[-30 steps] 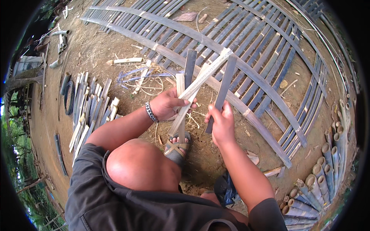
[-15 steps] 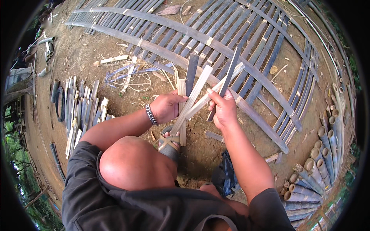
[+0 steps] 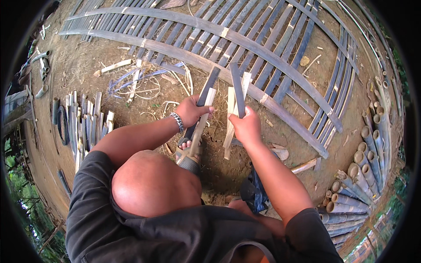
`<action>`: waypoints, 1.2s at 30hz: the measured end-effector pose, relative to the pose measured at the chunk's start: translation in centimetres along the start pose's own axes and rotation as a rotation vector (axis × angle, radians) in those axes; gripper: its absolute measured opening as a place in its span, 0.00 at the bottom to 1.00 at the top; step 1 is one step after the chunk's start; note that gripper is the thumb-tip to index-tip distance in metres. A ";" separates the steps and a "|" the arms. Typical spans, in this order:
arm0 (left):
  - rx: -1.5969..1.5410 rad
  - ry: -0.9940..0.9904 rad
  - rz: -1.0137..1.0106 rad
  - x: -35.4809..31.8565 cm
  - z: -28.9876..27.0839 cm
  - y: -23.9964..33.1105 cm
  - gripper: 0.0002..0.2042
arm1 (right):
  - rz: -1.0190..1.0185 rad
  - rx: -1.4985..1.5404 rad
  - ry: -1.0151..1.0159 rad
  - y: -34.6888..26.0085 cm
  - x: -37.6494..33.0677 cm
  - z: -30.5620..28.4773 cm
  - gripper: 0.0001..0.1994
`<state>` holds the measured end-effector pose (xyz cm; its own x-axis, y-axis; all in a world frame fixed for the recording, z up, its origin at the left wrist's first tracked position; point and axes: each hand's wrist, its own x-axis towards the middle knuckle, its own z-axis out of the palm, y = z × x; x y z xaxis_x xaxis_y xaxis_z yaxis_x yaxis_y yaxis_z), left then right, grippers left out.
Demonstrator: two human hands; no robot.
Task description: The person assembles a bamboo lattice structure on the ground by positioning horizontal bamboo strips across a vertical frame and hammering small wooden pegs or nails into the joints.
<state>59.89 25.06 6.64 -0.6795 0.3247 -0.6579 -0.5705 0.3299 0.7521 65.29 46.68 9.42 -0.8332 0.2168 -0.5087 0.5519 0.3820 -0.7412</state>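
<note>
My left hand [image 3: 192, 111], with a metal bracelet at the wrist, grips two bamboo slats [image 3: 204, 101], one dark and one pale. My right hand [image 3: 247, 125] grips two more bamboo slats [image 3: 235, 92] standing nearly upright, a dark one and a pale split one. The two bundles are held apart, a hand's width between them. Below my hands my bare knee [image 3: 153, 184] and a sandalled foot [image 3: 188, 155] rest on the dirt.
A large woven bamboo lattice [image 3: 245, 39] lies on the dirt ahead. Cut bamboo strips [image 3: 85, 120] are stacked at the left. Bamboo poles [image 3: 359, 175] lie piled at the right. Blue cord and shavings [image 3: 131, 83] are scattered nearby.
The slats were crossed and held together between both hands; now the hands have pulled apart, each holding its own pair more upright.
</note>
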 end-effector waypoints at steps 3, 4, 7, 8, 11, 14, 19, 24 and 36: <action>-0.011 0.095 -0.037 0.0 0.1 -1.1 0.09 | 0.070 -0.043 -0.002 -0.5 -1.2 0.9 0.13; -0.037 0.095 -0.020 0.4 0.1 -1.8 0.09 | 0.080 -0.028 -0.023 0.1 -1.4 1.2 0.13; -0.217 0.063 -0.052 0.1 1.3 -1.4 0.10 | 0.119 0.026 -0.064 3.0 -1.8 1.6 0.14; -0.260 0.054 -0.057 0.1 1.0 -1.9 0.10 | 0.121 0.005 -0.073 3.4 -2.0 1.7 0.14; -0.306 0.032 -0.079 -0.2 0.7 -2.4 0.11 | 0.124 -0.041 -0.099 4.1 -2.5 1.6 0.16; -0.384 -0.052 -0.094 -0.6 0.8 -2.6 0.12 | 0.093 -0.041 -0.087 4.4 -2.9 1.6 0.17; -0.649 -0.157 -0.173 -1.3 2.4 -3.4 0.14 | 0.058 0.102 -0.174 3.4 -3.2 3.4 0.19; -0.637 -0.235 -0.124 -1.2 2.2 -3.4 0.18 | 0.183 0.546 -0.396 2.8 -3.5 3.5 0.14; -0.692 -0.334 -0.123 -1.4 2.9 -3.6 0.24 | 0.149 0.581 -0.176 4.2 -4.2 4.3 0.16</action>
<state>64.26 25.98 4.73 -0.4805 0.6080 -0.6320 -0.8654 -0.2120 0.4540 71.27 43.54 6.58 -0.7552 0.0597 -0.6528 0.6312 -0.2022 -0.7488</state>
